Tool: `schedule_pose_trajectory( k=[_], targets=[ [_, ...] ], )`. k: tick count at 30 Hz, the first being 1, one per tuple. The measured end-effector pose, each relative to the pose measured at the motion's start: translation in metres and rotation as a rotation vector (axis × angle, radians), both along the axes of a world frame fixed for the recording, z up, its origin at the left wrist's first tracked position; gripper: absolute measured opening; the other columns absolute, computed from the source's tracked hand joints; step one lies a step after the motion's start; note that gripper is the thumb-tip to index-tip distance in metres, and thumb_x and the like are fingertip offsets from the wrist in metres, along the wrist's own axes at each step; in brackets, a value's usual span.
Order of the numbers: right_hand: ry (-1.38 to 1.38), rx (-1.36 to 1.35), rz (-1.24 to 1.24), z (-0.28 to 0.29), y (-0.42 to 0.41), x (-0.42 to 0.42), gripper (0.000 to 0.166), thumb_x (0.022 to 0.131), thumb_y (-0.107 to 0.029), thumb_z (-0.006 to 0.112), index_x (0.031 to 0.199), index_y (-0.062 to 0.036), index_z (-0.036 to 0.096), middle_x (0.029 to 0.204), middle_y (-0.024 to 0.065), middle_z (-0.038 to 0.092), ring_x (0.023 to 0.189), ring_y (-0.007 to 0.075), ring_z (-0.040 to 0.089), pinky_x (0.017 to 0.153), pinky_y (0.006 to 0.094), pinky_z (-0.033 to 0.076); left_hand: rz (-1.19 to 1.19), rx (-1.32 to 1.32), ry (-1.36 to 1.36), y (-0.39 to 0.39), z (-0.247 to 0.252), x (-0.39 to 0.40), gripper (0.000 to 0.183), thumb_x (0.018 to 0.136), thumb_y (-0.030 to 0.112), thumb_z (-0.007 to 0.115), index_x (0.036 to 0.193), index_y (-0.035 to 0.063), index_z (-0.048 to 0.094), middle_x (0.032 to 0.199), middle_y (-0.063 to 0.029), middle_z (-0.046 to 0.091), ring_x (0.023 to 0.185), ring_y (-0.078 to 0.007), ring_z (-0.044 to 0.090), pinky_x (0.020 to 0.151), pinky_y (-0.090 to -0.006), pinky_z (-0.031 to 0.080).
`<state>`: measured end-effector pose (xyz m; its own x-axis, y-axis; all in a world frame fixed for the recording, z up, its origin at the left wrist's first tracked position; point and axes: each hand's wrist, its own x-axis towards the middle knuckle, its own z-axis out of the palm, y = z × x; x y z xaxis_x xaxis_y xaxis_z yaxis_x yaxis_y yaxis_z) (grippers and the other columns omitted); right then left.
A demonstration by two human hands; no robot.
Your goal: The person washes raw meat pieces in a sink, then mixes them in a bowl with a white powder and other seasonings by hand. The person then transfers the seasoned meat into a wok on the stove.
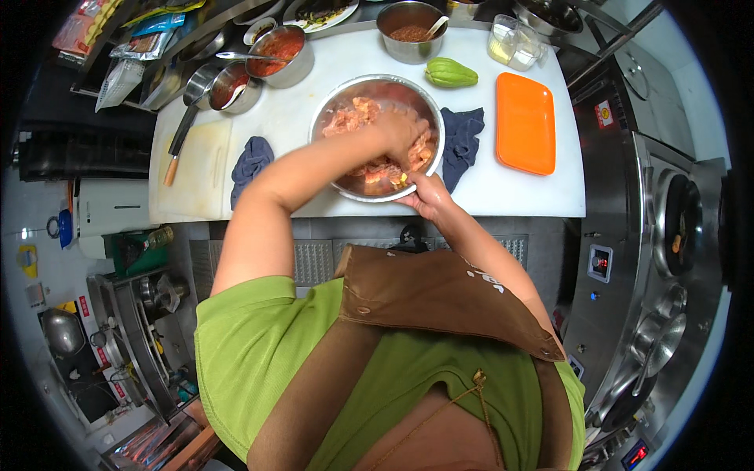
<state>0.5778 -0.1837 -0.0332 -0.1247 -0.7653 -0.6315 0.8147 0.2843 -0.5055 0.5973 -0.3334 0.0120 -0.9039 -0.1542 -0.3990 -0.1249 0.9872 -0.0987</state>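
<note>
A stainless steel mixing bowl (436,147) with pieces of raw meat (351,116) stands near the front of the white worktop (353,53). Inside it, my left hand (403,132) is down among the meat, slightly blurred, and its fingers are partly hidden. My right hand (427,193) grips the bowl's near right rim. A dark blue cloth (462,144) lies against the right side of the bowl, and a second dark cloth (252,165) is crumpled to its left. Beyond the bowl rests a green chayote (451,73).
An orange tray (526,123) lies at right, below clear containers (515,42). Steel pots of red sauce (281,53) and reddish-brown seasoning (410,33) stand at the back. A cutting board (206,171) with a wooden handle (171,171) is at left. A stove counter (642,235) flanks the right.
</note>
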Motion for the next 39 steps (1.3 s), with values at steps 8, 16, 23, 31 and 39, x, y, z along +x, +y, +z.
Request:
schedule_pose_trajectory(
  k=[8, 16, 23, 31, 39],
  targets=[
    [-0.016, -0.041, -0.016, 0.001, 0.0, -0.002, 0.045, 0.084, 0.001, 0.041, 0.128, 0.0028, 0.032, 0.119, 0.0218, 0.05, 0.098, 0.0328, 0.061, 0.074, 0.0413, 0.058, -0.008, 0.142, -0.266, -0.007, 0.034, 0.015, 0.043, 0.064, 0.024, 0.072, 0.105, 0.0156, 0.063, 0.106, -0.0099, 0.062, 0.103, -0.0273, 0.057, 0.089, -0.0415, 0.042],
    [-0.034, 0.005, -0.017, -0.007, -0.001, -0.001, 0.048, 0.085, -0.001, 0.04, 0.131, 0.0005, 0.029, 0.121, 0.0204, 0.049, 0.101, 0.0319, 0.059, 0.072, 0.0417, 0.058, 0.157, 0.216, 0.167, -0.06, 0.014, 0.092, 0.111, 0.053, 0.02, 0.082, 0.142, 0.0304, 0.016, 0.14, -0.0169, 0.03, 0.122, -0.0422, 0.035, 0.101, -0.0475, 0.034],
    [-0.001, -0.009, -0.021, 0.0, 0.002, 0.0, 0.048, 0.085, -0.002, 0.041, 0.131, -0.0003, 0.029, 0.123, 0.0191, 0.047, 0.104, 0.032, 0.057, 0.074, 0.0423, 0.057, 0.438, 0.526, 0.258, -0.053, -0.009, 0.051, 0.08, 0.063, 0.013, 0.073, 0.135, 0.0154, 0.037, 0.11, -0.0216, 0.058, 0.1, -0.0327, 0.058, 0.086, -0.0377, 0.046],
    [-0.021, 0.015, -0.038, -0.007, 0.003, -0.002, 0.049, 0.083, -0.001, 0.042, 0.131, 0.0, 0.03, 0.122, 0.0186, 0.047, 0.103, 0.0318, 0.058, 0.075, 0.0424, 0.057, 0.435, 0.818, -0.013, -0.07, 0.046, 0.012, 0.089, 0.056, 0.048, 0.08, 0.13, 0.0118, 0.046, 0.116, -0.0171, 0.057, 0.103, -0.0264, 0.056, 0.086, -0.0349, 0.045],
    [-0.032, 0.022, -0.041, -0.01, 0.001, -0.002, 0.046, 0.082, 0.001, 0.042, 0.127, 0.0036, 0.032, 0.117, 0.0206, 0.051, 0.1, 0.0335, 0.059, 0.073, 0.0438, 0.058, 0.094, 0.587, -0.151, -0.048, 0.002, -0.011, 0.072, 0.057, 0.04, 0.078, 0.12, 0.0155, 0.054, 0.112, -0.0174, 0.059, 0.105, -0.0302, 0.055, 0.087, -0.0364, 0.045]
  ],
)
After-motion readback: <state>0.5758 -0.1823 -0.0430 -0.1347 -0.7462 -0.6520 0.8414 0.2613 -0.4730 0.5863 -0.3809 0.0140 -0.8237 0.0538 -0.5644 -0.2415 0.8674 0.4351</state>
